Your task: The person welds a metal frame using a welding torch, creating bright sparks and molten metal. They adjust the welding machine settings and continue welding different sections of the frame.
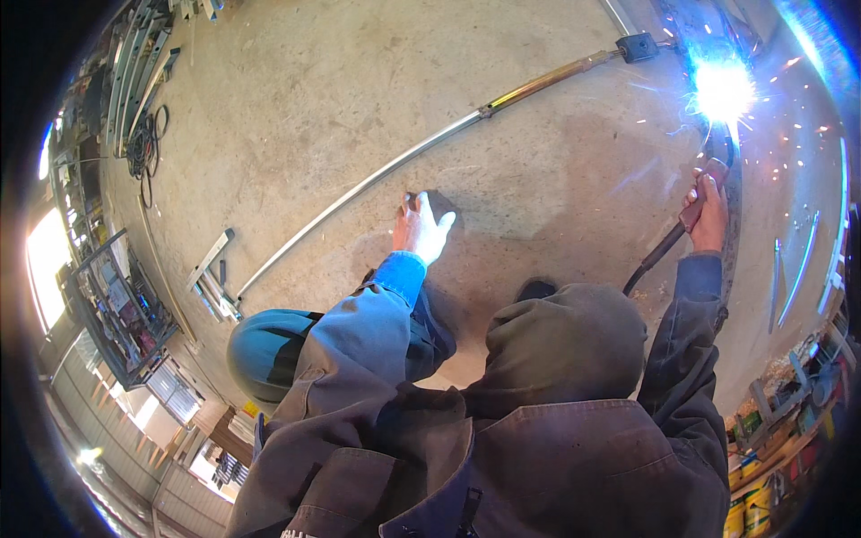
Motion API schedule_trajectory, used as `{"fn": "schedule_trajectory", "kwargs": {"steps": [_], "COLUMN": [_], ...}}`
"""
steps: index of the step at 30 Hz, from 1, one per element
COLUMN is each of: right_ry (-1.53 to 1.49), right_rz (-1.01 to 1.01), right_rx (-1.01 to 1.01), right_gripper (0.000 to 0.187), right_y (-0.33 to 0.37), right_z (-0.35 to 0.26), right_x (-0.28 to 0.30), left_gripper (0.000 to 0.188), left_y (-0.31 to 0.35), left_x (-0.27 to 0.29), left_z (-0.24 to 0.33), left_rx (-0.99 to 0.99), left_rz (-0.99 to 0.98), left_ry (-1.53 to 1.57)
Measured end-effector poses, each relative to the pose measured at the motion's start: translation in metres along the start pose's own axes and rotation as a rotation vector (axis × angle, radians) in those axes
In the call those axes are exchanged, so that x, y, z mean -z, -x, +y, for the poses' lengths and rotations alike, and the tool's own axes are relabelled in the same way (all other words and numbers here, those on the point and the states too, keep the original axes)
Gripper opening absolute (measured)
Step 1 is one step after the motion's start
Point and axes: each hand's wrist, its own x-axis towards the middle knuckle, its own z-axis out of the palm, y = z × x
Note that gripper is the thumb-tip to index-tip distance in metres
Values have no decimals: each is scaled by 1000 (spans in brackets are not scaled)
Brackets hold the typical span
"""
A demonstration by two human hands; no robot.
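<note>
My right hand [710, 213] is closed around the reddish-brown handle of a welding torch [716, 170], arm stretched forward at the right. Its dark cable [659, 255] trails back toward my knee. At the torch tip burns a blinding blue-white arc [722, 90] with sparks flying; the glare hides the joint and most of the metal under it. My left hand [420, 229] hovers over the concrete floor, fingers loosely bent, thumb apart, holding nothing. Beyond it a long silver bar [359, 190] with a brass-coloured section [547, 82] runs diagonally to a small dark block [638, 47] near the arc.
Metal offcuts [213, 273] lie at the left, with coiled black cable [143, 148] and stacked metal lengths [126, 85] farther off. A metal rack [121, 309] stands at the left edge. Thin strips [798, 269], tools and yellow buckets [756, 509] are at the right.
</note>
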Motion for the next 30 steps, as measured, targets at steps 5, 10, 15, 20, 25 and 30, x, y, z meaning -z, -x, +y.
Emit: {"fn": "schedule_trajectory", "kwargs": {"steps": [5, 10, 15, 20, 25, 30], "right_ry": [122, -42, -4, 24, -81, -386], "right_rz": [-29, -74, -54, -60, -197, -570], "right_rx": [-96, 1, 24, 15, 76, -39], "right_gripper": [19, 22, 19, 21, 38, 58], "right_y": [-3, -2, 4, 6, 34, 81], "right_z": [7, 8, 0, -3, -11, -7], "right_x": [14, -2, -1, -1, -10, -5], "left_gripper": [78, 75, 74, 74, 75, 76], "left_y": [-3, 0, -4, -7, -6, -4], "left_x": [-13, 0, 2, -2, -3, 3], "left_z": [-15, -10, -7, -7, -17, -7], "left_rx": [-113, -32, -47, -59, -125, -79], "left_rz": [129, 50, 1, 34, 22, -18], "left_ry": [109, 35, 41, 9, 34, 25]}}
